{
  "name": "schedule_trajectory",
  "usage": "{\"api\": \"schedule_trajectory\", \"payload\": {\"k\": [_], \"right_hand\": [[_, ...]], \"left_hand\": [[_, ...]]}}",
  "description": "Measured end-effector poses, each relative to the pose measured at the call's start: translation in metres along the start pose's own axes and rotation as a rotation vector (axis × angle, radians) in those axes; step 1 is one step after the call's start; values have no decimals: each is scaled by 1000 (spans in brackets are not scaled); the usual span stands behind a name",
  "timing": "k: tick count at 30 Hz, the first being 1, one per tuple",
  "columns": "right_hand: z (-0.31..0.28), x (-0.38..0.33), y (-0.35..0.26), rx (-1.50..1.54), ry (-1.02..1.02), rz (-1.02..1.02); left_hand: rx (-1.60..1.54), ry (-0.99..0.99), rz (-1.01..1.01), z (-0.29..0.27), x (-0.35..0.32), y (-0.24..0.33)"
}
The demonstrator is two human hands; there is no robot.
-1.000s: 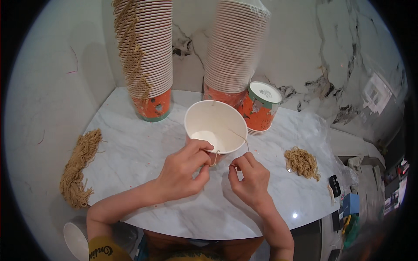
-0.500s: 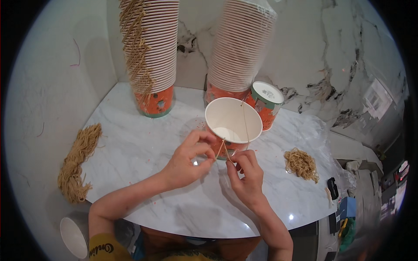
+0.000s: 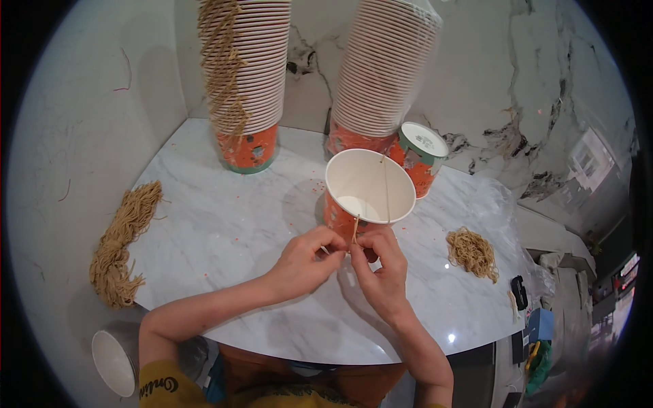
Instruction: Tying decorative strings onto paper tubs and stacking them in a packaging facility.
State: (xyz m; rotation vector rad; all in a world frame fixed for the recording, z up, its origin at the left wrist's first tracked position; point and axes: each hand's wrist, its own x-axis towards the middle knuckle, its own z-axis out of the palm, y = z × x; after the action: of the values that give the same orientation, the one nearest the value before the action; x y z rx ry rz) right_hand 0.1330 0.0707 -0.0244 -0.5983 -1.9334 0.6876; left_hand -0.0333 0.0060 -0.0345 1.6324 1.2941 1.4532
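Observation:
An orange paper bucket (image 3: pixel 338 216) with a white inside stands upright on the marble-patterned table. A thin tan string (image 3: pixel 387 187) comes from a hole at its far rim and hangs across the opening. At the near rim, string ends (image 3: pixel 356 228) come out below the edge. In front of the bucket, my left hand (image 3: pixel 304 264) pinches the string with thumb and fingers. Close beside it, my right hand (image 3: pixel 382 270) is closed on the string too, its fingertips near the bucket's wall. The exact crossing of the strands is hidden between my fingertips.
Behind stand a tall stack of buckets (image 3: pixel 262 88) with strings hanging along it and a plastic-wrapped stack (image 3: pixel 384 68). An upside-down bucket (image 3: pixel 423 160) is next to that. String bundles lie left (image 3: pixel 122 248) and right (image 3: pixel 471 253). Clear plastic (image 3: pixel 500 204) lies at the right edge.
My hands have drawn together, and the two string ends, spread apart before, now meet between my fingertips below the rim. The whole view has shifted slightly.

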Motion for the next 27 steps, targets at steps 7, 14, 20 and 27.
{"api": "schedule_trajectory", "payload": {"k": [7,14,20,27], "right_hand": [[3,-2,-1,-140,44,-78],[-1,-1,7,-337,76,-249],[-15,1,3,-463,108,-188],[-9,-3,-3,-464,166,-306]], "left_hand": [[-227,39,-265,-2,21,17],[-376,7,-369,3,34,19],[-509,28,-367,4,30,4],[-568,47,-339,10,28,6]]}}
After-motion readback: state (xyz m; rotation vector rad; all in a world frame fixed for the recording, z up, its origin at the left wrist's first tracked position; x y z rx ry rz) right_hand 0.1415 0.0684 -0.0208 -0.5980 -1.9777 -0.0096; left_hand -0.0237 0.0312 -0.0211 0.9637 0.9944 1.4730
